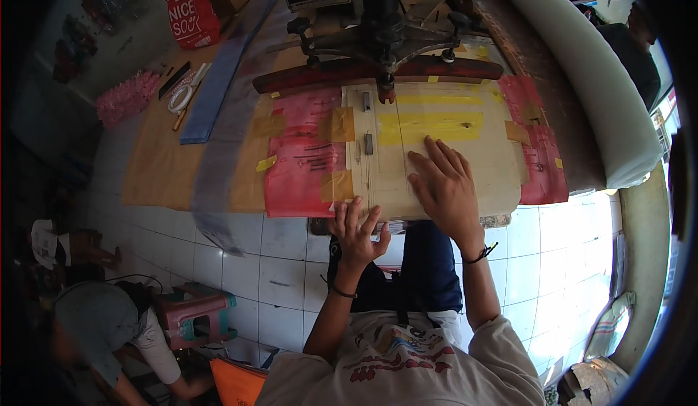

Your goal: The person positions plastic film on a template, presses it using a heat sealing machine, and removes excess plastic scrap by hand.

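My right hand (449, 191) lies with its fingers stretched out on a pale board (429, 162), just below a strip of yellow tape (432, 125). At the board's front edge, my left hand (355, 237) has its fingers apart and its fingertips at the edge; nothing shows in its grasp. Red sheets (302, 155) are taped on at the board's left and right sides. Two small grey blocks (368, 144) sit on the left part of the board. Above its far side is a long dark red bar (313, 77) on a black machine arm (389, 39).
A blue strip (218, 90), a tape roll (180, 98) and pink shredded material (129, 98) lie left. A red bag (192, 10) stands at the back. A large white roll (596, 71) runs along the right. Another person (109, 326) bends near a stool (195, 315) at lower left.
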Tool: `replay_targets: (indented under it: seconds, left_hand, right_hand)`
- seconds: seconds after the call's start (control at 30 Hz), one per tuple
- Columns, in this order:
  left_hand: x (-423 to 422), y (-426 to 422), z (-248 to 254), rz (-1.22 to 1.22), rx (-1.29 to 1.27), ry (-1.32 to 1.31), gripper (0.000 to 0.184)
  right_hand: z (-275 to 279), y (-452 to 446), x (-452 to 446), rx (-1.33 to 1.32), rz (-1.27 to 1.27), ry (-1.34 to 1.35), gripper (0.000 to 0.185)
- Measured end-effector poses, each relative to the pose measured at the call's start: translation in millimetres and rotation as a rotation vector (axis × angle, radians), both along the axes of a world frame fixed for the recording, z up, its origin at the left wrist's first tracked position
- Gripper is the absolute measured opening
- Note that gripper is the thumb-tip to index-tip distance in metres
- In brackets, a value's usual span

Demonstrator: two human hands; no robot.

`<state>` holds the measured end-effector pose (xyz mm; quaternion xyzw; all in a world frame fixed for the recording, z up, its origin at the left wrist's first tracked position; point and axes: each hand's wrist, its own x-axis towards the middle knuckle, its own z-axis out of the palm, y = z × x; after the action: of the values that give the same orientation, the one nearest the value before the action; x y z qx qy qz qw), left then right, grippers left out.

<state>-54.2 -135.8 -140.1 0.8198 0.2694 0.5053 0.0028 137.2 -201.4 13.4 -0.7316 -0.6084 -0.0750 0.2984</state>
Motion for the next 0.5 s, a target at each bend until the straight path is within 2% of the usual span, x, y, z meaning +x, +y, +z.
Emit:
replay_targets:
  seconds: [0.3,0.5]
  left_hand:
    - [-2.4,1.4,1.8,0.006,0.025,0.065,0.064]
    - [-0.3,0.8,3.1,0.005,0.01,0.012,0.06]
  right_hand:
    - [3.3,1.3,0.0,-0.014,-0.006,-0.019,0.037]
    - [3.5,2.0,0.0,-0.025,-0.01,-0.015,0.037]
